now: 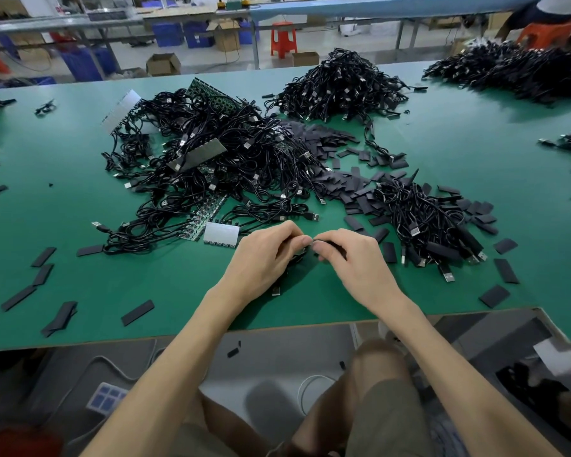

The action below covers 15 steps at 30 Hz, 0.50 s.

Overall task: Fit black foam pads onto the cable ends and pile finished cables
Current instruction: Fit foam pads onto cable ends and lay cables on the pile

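My left hand and my right hand meet fingertip to fingertip just above the green table, near its front edge. The left hand grips a black cable whose USB plug hangs below the palm. The right hand pinches a black foam pad, mostly hidden by the fingers. A big tangle of black cables lies behind my hands. A smaller cable pile lies to the right. Loose black foam pads are scattered between them.
Two more cable heaps sit at the back, one in the middle and one far right. Stray pads dot the front left of the table. Green circuit strips and a silvery flat piece lie just left of my hands.
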Each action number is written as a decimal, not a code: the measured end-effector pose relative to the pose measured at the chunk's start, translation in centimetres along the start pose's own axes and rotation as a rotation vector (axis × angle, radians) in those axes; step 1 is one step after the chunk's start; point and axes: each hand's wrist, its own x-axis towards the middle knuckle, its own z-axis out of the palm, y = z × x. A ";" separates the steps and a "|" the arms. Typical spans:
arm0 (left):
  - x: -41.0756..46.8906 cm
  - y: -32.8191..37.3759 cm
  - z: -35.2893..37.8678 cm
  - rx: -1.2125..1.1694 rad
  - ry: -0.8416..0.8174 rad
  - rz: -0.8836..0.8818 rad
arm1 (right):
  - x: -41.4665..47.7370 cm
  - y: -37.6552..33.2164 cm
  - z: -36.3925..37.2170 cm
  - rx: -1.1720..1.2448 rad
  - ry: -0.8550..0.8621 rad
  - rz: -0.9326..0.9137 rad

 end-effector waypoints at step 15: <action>-0.1 0.2 0.4 0.085 0.129 0.096 | 0.0 -0.1 -0.3 0.066 -0.008 0.028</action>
